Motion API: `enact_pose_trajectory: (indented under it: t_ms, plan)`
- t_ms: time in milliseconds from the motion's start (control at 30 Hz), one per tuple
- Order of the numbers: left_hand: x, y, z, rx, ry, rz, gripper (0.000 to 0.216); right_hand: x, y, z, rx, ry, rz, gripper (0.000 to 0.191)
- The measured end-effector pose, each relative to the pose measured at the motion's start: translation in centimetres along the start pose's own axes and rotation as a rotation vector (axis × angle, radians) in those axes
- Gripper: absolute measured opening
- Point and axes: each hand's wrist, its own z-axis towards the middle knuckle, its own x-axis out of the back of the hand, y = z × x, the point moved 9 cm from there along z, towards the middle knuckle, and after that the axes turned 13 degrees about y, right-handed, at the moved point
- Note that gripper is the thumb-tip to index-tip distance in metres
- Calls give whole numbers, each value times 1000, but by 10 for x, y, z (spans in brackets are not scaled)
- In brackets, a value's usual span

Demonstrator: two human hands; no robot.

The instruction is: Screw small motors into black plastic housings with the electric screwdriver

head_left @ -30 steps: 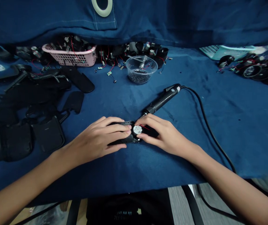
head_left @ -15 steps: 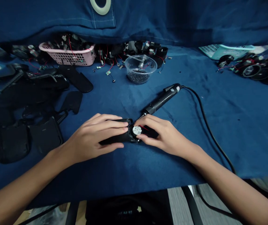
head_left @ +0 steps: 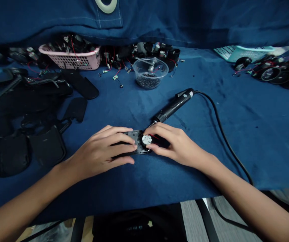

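In front of me lies a black plastic housing (head_left: 136, 136), its grey inner side showing near my fingers. My left hand (head_left: 109, 144) reaches over its left part, fingers and thumb along the two sides; a dark piece under the palm is mostly hidden. At the housing's right end sits a round black part with a white disc face (head_left: 147, 139) and a red wire. My right hand (head_left: 168, 141) pinches this part between thumb and forefinger. Just behind the right hand rests a black electric screwdriver (head_left: 172, 107), its bit close to the fingers.
Several black plastic shells (head_left: 45, 144) lie at the left. Farther back are a pink basket (head_left: 83, 62) of wired parts, a clear tub (head_left: 150, 72) of small dark screws, and a turquoise basket (head_left: 245, 53) beside more round parts. The screwdriver's cord (head_left: 217, 121) curves along the right.
The grey inner side of the housing now shows beside my left fingers, where a dark surface was before. My left fingers have bent slightly; my right hand keeps its pinch.
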Motion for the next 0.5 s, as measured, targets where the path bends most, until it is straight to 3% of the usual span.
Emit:
enact_pose_trajectory:
  t_ms: [167,500]
  plan:
    - [3,10,-1,-78,25,51,22,0,0,0,-7,0,7,26]
    - [1,10,-1,-65,0,77,21,0,-1,-1,-8,3,27,24]
